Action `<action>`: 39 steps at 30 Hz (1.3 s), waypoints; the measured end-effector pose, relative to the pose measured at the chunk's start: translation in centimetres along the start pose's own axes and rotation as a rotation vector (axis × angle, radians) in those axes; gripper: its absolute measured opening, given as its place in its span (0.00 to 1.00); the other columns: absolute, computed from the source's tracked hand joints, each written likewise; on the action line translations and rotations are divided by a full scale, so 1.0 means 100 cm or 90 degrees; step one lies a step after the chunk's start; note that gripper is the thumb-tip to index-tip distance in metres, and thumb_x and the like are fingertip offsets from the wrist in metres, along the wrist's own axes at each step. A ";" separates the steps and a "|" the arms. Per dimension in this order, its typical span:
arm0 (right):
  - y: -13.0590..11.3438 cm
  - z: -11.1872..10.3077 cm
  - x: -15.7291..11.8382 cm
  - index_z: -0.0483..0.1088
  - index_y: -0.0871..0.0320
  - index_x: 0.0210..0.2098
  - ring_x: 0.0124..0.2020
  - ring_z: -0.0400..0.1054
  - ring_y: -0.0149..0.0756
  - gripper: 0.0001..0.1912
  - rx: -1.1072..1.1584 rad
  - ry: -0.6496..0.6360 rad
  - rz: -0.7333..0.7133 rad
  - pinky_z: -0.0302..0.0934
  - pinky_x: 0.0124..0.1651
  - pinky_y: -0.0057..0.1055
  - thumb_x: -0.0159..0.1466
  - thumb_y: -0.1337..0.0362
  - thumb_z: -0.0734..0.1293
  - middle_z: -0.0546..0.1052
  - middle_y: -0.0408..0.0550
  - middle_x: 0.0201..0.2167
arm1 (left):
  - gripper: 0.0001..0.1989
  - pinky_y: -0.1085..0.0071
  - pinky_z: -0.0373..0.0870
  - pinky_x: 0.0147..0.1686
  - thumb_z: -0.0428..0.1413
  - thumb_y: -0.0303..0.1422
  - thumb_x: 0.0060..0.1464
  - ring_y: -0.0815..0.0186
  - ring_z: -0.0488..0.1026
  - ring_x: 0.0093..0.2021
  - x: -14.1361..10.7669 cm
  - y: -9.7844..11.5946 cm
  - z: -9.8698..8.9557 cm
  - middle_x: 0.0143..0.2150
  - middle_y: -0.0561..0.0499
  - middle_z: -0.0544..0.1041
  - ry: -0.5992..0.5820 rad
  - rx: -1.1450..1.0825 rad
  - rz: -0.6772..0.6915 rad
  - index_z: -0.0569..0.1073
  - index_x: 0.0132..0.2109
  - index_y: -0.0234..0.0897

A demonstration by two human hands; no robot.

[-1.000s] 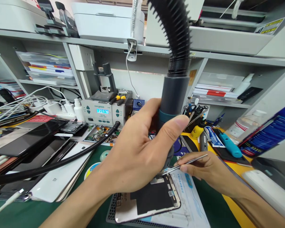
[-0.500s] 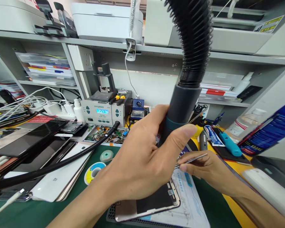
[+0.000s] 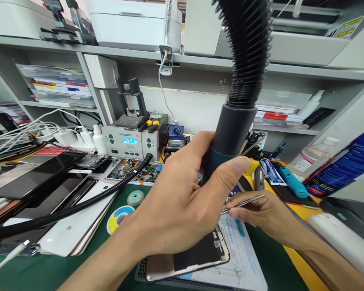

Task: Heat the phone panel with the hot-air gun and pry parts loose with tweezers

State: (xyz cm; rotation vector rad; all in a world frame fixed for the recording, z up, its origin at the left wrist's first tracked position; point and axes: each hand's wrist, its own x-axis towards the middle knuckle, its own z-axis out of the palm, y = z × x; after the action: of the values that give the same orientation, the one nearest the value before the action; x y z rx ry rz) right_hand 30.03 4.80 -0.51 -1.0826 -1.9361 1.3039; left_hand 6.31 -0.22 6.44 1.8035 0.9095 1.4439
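My left hand is closed around the dark grey end of a black ribbed hose that comes down from above. My right hand, to its right, pinches metal tweezers whose tips point left behind my left hand. Beneath my left hand lies a phone panel, inner side up, with a black sheet and a pale frame. Its far part is hidden by my hand. A printed white-blue sheet is under it, on a perforated grey plate. Whether the tweezers touch the panel is hidden.
Several phones are piled left, with a black cable across them. A solder spool lies near my left wrist. Behind stand a rework station and a tray of circuit boards. A clear bottle stands right.
The view has shifted very slightly. Both hands keep their grips on the hose and the tweezers, almost in the same place.
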 end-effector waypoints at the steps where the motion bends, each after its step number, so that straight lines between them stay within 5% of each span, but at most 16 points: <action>1: 0.000 0.000 0.000 0.85 0.50 0.36 0.31 0.76 0.37 0.07 0.001 -0.001 0.001 0.67 0.30 0.29 0.62 0.56 0.76 0.87 0.46 0.34 | 0.10 0.66 0.65 0.27 0.55 0.47 0.66 0.67 0.71 0.33 0.000 0.000 0.000 0.35 0.56 0.73 -0.004 -0.001 0.000 0.71 0.46 0.47; 10: 0.000 -0.002 0.000 0.85 0.50 0.37 0.31 0.76 0.36 0.07 -0.004 -0.010 0.003 0.66 0.29 0.28 0.62 0.56 0.76 0.86 0.45 0.34 | 0.07 0.67 0.68 0.36 0.57 0.39 0.66 0.68 0.70 0.36 0.000 -0.001 -0.001 0.37 0.58 0.74 0.013 -0.005 0.028 0.72 0.49 0.49; 39: -0.003 -0.001 0.000 0.85 0.49 0.37 0.30 0.74 0.32 0.05 0.007 -0.023 0.001 0.64 0.29 0.25 0.63 0.57 0.76 0.86 0.44 0.35 | 0.09 0.66 0.68 0.36 0.56 0.42 0.67 0.69 0.71 0.37 -0.001 -0.003 0.000 0.37 0.59 0.74 0.017 -0.011 0.035 0.73 0.51 0.50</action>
State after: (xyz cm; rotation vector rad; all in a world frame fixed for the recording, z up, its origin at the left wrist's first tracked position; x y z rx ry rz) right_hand 29.99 4.76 -0.21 -1.0619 -1.9520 1.3431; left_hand 6.24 -0.19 6.17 1.8131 0.8635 1.5100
